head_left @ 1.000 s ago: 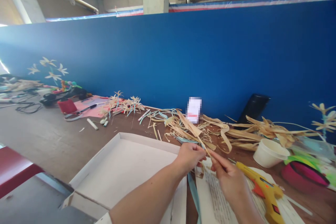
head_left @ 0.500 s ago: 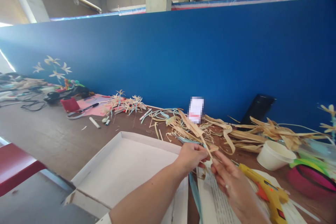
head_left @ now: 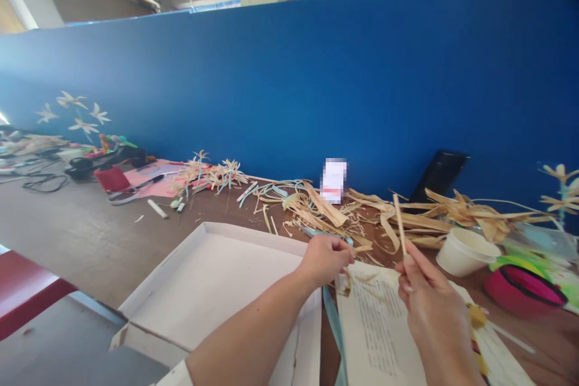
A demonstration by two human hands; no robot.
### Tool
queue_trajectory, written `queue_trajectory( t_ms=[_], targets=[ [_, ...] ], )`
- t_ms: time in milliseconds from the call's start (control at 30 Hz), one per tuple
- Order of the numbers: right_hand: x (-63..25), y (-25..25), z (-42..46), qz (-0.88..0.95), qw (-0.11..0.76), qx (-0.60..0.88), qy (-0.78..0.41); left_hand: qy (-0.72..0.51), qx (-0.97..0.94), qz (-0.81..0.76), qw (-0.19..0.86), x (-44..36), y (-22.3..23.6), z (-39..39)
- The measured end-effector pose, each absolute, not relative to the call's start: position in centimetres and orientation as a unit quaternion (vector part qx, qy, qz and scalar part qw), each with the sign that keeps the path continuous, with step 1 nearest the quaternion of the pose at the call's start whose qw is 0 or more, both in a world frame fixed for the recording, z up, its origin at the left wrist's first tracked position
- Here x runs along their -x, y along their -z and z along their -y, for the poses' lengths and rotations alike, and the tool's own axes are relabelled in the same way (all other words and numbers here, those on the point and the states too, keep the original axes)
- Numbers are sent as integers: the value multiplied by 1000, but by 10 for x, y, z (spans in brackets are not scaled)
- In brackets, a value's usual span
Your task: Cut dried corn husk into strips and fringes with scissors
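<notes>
My right hand (head_left: 436,307) pinches a straight, narrow tan strip (head_left: 400,223), which points upward from the fingertips. To its left, my left hand (head_left: 326,260) is closed in a pinch above the right edge of a shallow white box (head_left: 244,277). What lies between its fingers is too small to make out; a bit of blue shows by the fingertips. Under and between my hands lies a printed sheet (head_left: 373,319) with small husk scraps on it. The yellow glue gun (head_left: 477,316) is mostly hidden behind my right hand.
Dried husk strips (head_left: 323,208) litter the table's back edge. A white cup (head_left: 468,251) and a pink, dark-rimmed container (head_left: 522,289) stand at right. Husk flowers (head_left: 217,175) lie on pink paper at left. A blue partition (head_left: 289,90) closes off the back; a phone (head_left: 333,181) leans there.
My right hand has moved right, away from my left hand, carrying the narrow tan strip. The strip now stands upright, and the right hand covers most of the glue gun. My left hand has stayed nearly in place.
</notes>
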State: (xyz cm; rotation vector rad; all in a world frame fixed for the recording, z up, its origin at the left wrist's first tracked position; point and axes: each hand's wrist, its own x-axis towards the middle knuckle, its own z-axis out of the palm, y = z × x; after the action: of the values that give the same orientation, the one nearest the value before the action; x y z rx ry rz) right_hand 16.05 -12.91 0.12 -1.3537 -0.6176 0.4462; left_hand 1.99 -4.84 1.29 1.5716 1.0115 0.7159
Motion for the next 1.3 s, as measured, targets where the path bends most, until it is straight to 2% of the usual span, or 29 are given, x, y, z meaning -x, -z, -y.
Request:
queue_trajectory(
  t_ms=[67,167,267,400,700,1133,1233,1300],
  targets=[
    [-157,-9,131,221,771,532,-271,-298,-744,-420,426,-17,-11,48],
    [-149,-22,134,173,792,497,-311,-293,-826,-401,268,-15,-7,49],
    [-144,-27,135,176,794,487,-318,-273,-854,-393,202,-16,-4,50],
    [-144,-25,136,199,801,474,-308,-264,-869,-367,202,-17,-1,51],
    [-147,-26,139,221,824,436,-288,-222,-948,-116,195,-17,1,57],
    [-147,-25,140,224,820,437,-294,-179,-930,-68,315,-17,-4,61],
    [-147,-26,140,224,819,442,-289,-179,-929,-85,312,-18,-4,61],
    [-147,-26,140,225,818,446,-283,-192,-936,-111,274,-19,-2,59]
  ],
)
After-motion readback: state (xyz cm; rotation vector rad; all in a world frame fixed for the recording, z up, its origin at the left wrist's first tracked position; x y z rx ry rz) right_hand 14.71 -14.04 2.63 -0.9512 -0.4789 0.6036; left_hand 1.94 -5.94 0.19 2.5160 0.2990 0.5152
